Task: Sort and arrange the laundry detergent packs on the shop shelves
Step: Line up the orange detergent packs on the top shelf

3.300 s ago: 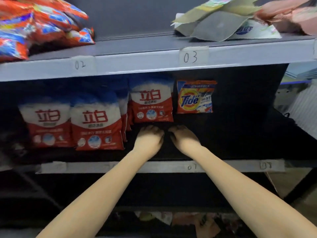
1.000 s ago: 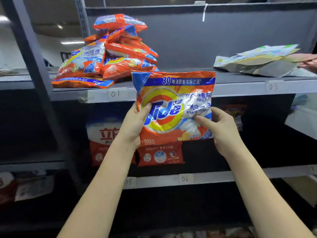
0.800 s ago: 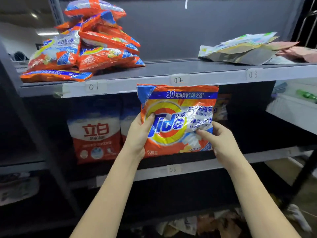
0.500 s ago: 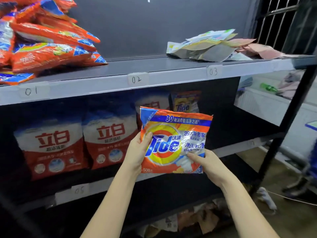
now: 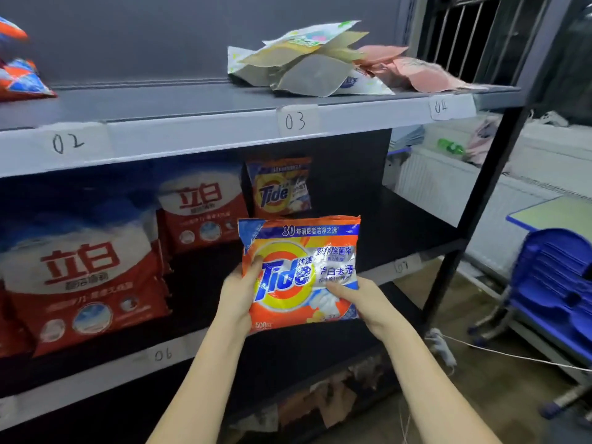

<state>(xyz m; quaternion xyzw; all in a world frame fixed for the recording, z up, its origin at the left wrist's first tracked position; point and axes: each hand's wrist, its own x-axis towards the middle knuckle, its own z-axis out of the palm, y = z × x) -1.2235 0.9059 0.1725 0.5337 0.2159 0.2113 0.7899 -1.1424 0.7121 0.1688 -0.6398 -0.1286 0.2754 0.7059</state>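
Note:
I hold an orange Tide detergent pack (image 5: 301,270) upright in both hands, in front of the middle shelf (image 5: 400,267). My left hand (image 5: 238,294) grips its left edge and my right hand (image 5: 362,299) grips its lower right corner. Behind it, a second Tide pack (image 5: 280,187) stands at the back of that shelf. Red and white detergent packs (image 5: 83,277) stand to the left, with another one (image 5: 201,209) further back. Orange packs (image 5: 19,78) lie at the top shelf's far left.
Flat empty pouches (image 5: 314,62) and pink ones (image 5: 416,72) lie on the top shelf (image 5: 192,129) near label 03. A black upright post (image 5: 480,200) ends the rack on the right. Blue stacked chairs (image 5: 551,283) and a white cable (image 5: 512,355) are on the floor to the right.
The Tide pack in both hands has come down from top-shelf height to the middle shelf, and my view has swung right along the rack. Earlier both hands rested empty on the middle shelf.

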